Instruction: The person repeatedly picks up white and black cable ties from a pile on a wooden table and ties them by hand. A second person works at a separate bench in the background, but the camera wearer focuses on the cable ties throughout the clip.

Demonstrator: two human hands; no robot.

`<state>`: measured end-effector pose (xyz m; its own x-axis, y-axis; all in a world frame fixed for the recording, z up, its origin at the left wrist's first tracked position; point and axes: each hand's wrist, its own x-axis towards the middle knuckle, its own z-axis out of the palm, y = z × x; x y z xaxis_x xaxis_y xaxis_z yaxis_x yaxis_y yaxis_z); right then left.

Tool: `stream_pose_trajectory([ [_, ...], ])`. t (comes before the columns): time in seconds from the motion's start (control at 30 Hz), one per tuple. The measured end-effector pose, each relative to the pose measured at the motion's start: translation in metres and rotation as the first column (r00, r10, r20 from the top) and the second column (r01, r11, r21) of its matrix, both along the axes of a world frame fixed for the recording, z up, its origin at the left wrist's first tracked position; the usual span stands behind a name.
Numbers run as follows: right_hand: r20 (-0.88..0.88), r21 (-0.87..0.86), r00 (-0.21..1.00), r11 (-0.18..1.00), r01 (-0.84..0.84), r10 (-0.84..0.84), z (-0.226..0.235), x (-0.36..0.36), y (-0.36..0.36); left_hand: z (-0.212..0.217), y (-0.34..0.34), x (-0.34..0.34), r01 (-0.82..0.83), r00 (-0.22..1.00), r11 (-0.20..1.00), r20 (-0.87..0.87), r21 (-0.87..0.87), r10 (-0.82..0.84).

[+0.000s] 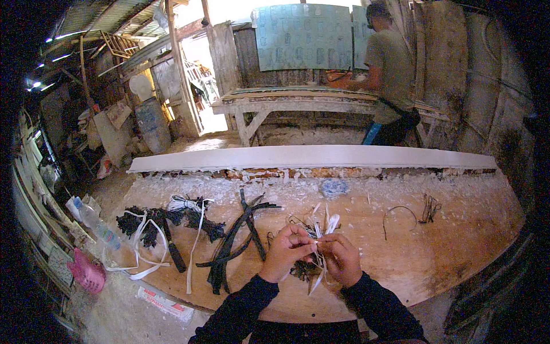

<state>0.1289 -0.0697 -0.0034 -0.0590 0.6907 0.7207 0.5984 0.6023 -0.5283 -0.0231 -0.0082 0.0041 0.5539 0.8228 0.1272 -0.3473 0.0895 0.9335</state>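
Hands: my left hand (285,248) and right hand (339,256) are together, both pinching thin white plastic strips (318,235).
Where: near middle of the wooden workbench (458,241).
Handling: light, limp, slippery I judge; pinch near the ends.
Left: black strap bundle (238,241).

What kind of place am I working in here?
Probably a rough, open-sided craft workshop: a worn wooden worktable strewn with black strips, a long white moulding, and another person at a second bench under a corrugated roof.
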Motion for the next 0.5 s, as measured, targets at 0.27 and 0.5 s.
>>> stream_pose_trajectory([
  [0.27, 0.008, -0.025, 0.997, 0.997, -0.073, 0.073, -0.002, -0.001, 0.001, 0.002, 0.001, -0.002, 0.008, 0.997, 0.999, -0.080, -0.035, -0.010],
  [0.5, 0.085, -0.068, 0.986, 0.988, -0.137, 0.143, 0.006, 0.000, 0.000, -0.010, 0.014, -0.008, 0.135, 0.984, 0.990, -0.107, -0.048, -0.140],
])
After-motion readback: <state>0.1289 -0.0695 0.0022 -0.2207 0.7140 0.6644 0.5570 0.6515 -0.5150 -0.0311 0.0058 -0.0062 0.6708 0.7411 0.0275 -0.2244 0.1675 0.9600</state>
